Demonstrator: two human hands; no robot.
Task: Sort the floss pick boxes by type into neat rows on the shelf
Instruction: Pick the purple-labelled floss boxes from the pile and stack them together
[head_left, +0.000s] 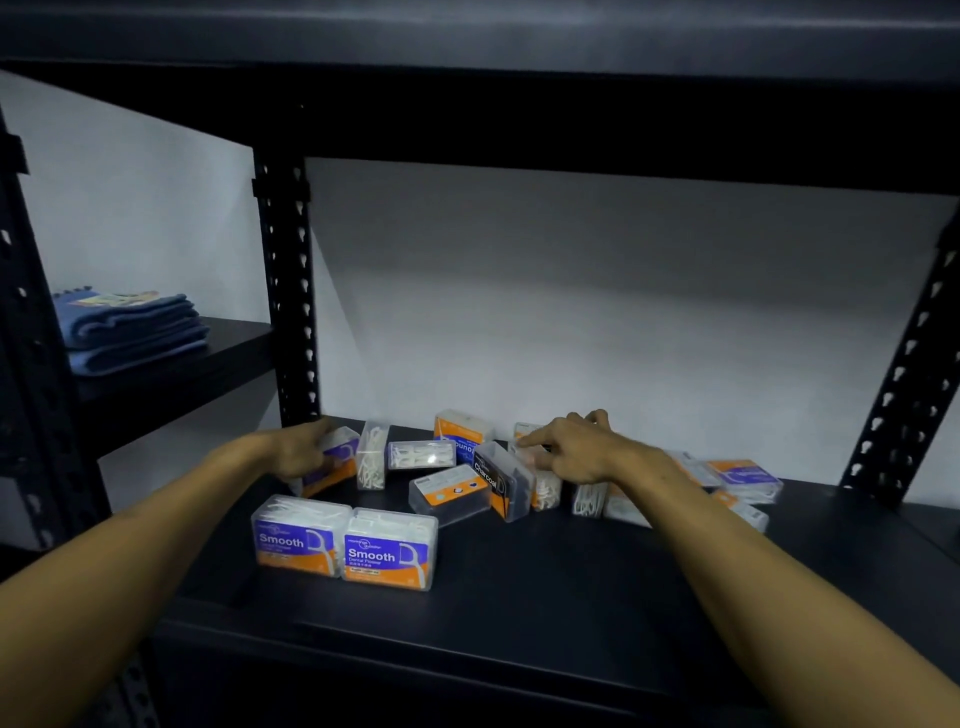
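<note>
My left hand (298, 453) has its fingers curled round a tilted Smooth box (332, 464), gripping it at the back left of the shelf (545, 587). My right hand (574, 451) reaches over the jumble with its index finger stretched out and the others bent — whether it pinches the clear box (543, 480) beneath it, I cannot tell. Just under that fingertip stands a Charcoal box (501, 480), leaning against a dark flat box (451, 493). Between my two hands lie an upright box of white picks (372, 456) and another clear one on its side (422, 454). Nearer to me than the left fingers, two Smooth boxes (345, 545) stand side by side, touching, labels facing me. Beyond my right wrist more boxes (737, 480) lie scattered. Far off to the left — folded blue towels (130, 330) on another shelf.
</note>
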